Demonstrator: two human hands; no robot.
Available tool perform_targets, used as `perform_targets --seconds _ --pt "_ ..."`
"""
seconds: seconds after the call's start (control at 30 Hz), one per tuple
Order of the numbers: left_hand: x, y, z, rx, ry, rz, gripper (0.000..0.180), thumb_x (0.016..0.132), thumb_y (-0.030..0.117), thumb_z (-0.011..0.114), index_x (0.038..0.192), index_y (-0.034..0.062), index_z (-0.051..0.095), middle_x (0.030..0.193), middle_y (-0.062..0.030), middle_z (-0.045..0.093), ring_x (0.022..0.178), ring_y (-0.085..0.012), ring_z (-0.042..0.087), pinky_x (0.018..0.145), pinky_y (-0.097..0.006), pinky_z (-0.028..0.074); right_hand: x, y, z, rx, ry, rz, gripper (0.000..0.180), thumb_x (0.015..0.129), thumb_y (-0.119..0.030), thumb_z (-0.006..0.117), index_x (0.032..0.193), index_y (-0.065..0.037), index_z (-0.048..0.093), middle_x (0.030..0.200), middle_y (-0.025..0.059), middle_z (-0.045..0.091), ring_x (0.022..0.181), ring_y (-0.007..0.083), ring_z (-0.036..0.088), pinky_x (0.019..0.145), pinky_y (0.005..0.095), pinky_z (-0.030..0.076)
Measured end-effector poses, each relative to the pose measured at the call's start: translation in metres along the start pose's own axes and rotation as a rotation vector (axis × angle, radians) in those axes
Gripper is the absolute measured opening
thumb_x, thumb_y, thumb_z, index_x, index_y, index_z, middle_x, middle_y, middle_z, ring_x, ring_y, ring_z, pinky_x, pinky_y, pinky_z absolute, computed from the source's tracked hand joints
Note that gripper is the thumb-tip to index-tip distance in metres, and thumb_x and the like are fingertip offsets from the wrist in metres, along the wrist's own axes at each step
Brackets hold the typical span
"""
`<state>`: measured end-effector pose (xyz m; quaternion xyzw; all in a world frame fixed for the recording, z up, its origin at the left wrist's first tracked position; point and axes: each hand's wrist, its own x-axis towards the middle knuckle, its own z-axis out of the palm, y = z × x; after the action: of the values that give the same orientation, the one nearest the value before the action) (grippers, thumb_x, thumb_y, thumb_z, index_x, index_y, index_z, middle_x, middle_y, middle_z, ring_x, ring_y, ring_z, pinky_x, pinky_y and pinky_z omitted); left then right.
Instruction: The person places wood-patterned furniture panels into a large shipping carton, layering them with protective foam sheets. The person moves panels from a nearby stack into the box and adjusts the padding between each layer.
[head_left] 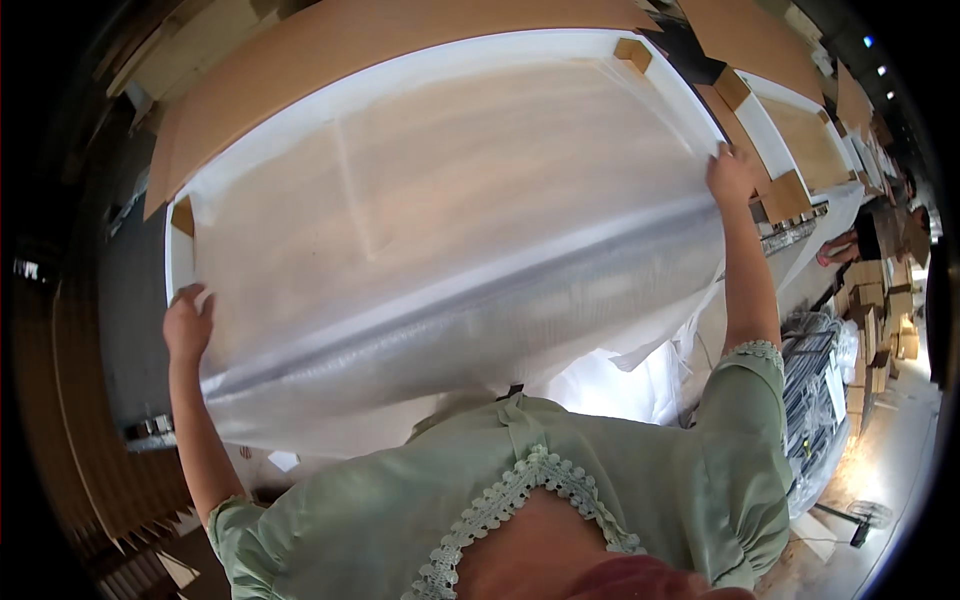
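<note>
A large translucent sheet (480, 190) lies across a shallow, white-walled carton (400, 68) on the bench in front of me. Its near part drapes over the carton's front side toward my body. At the carton's left side, my left hand (188, 325) has its fingers bent around the edge of the sheet by the white wall. My right hand (733, 178) is farther forward, closed on the sheet's edge at the right wall. Brown cardboard blocks fill the carton's far right corner (632, 55) and its left corner (182, 215).
Brown cardboard (400, 30) extends beyond the far wall. Another white-walled carton (765, 125) stands on the right. Plastic-wrapped dark bars (810, 380) and stacked cartons (870, 310) are at the right, with a fan (868, 515) below. Another person (870, 235) is at far right.
</note>
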<state>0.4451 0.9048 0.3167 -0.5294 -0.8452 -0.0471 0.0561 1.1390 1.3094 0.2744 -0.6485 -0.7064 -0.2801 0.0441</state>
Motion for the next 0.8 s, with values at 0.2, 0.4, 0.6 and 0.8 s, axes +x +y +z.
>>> perform_targets --seconds 0.2,0.4,0.6,0.8 --pt "0.073 0.065 0.133 0.147 -0.091 0.418 0.058 0.086 0.042 0.047 0.135 0.0169 0.031 0.141 -0.0153 0.026 0.130 -0.0346 0.022 0.100 -0.057 0.017 -0.008 -0.073 0.025 0.181 -0.574 -0.145 0.066 0.077 -0.048 0.052 0.131 -0.014 0.037 0.129 0.0174 0.043 0.118 0.0350 0.041 0.096 0.0465 0.035" --pt "0.067 0.086 0.189 -0.008 -0.097 0.335 0.062 0.088 0.045 0.042 0.139 0.0145 0.024 0.144 -0.0188 0.017 0.132 -0.0371 0.013 0.102 -0.057 0.010 -0.011 -0.059 0.048 0.172 -0.563 -0.110 0.060 0.079 -0.049 0.050 0.130 -0.018 0.040 0.125 0.0145 0.047 0.115 0.0294 0.045 0.093 0.0454 0.036" --pt "0.038 0.115 0.182 -0.110 -0.088 0.879 0.051 0.088 0.033 0.045 0.129 0.0045 0.037 0.138 -0.0225 0.026 0.128 -0.0379 0.026 0.100 -0.054 0.020 -0.075 -0.073 -0.045 0.782 0.394 0.011 0.035 0.083 -0.029 0.057 0.112 -0.010 0.054 0.117 0.0147 0.052 0.106 0.0343 0.046 0.090 0.0399 0.038" --pt "0.018 0.146 0.198 0.028 0.076 1.143 0.049 0.088 0.029 0.047 0.129 0.0063 0.035 0.138 -0.0183 0.027 0.127 -0.0360 0.029 0.100 -0.052 0.023 -0.308 -0.022 -0.067 0.733 0.280 0.426 0.033 0.076 -0.005 0.065 0.107 -0.007 0.056 0.114 0.0134 0.053 0.101 0.0314 0.051 0.085 0.0359 0.043"
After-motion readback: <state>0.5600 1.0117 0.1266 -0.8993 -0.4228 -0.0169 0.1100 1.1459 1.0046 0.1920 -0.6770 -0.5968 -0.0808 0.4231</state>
